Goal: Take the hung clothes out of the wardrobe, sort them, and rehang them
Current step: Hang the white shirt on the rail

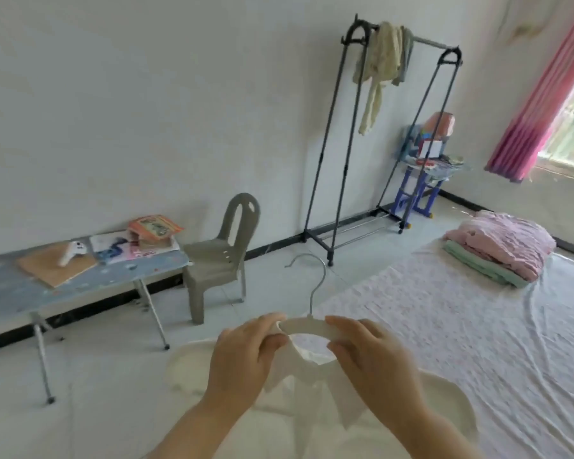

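White hanger (307, 327) between both hands' closed grip, left hand (246, 356), right hand (373, 354), shirt (305, 409) below.

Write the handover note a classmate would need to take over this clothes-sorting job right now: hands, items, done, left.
Left hand and right hand: both grip the white plastic hanger with a metal hook, which sits inside the collar of the white collared shirt.
Black metal clothes rack: one pale yellow garment hangs on it.
Folded pink and green clothes are stacked on the bed.
Done: the shirt is on its hanger.
Left: hang the shirt on the rack, then probably deal with the folded stack.
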Demonstrator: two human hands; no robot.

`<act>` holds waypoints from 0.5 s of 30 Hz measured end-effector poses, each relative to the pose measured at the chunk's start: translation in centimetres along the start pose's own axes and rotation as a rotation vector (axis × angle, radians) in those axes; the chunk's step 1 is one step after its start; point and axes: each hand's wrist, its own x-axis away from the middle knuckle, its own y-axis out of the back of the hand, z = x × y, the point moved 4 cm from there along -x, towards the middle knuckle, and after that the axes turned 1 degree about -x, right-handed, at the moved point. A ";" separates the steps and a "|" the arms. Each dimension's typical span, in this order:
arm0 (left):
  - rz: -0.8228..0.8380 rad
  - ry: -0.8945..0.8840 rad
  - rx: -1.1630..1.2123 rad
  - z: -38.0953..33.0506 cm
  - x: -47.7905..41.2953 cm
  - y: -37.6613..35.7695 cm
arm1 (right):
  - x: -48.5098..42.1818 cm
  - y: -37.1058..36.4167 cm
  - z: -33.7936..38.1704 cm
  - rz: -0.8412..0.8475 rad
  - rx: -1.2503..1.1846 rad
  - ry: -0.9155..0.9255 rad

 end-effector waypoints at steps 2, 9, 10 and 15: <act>-0.083 0.031 -0.061 3.2 1.2 6.2 | -1.9 -1.5 6.0 -0.022 -0.009 0.162; -0.384 0.235 -0.204 13.0 6.3 24.2 | -7.3 -8.6 24.9 -0.064 -0.224 0.534; -0.423 0.253 -0.228 14.2 7.2 26.4 | -7.9 -9.7 27.3 -0.064 -0.265 0.580; -0.593 0.413 -0.382 20.3 11.6 36.0 | -10.9 -15.0 40.0 -0.072 -0.418 0.800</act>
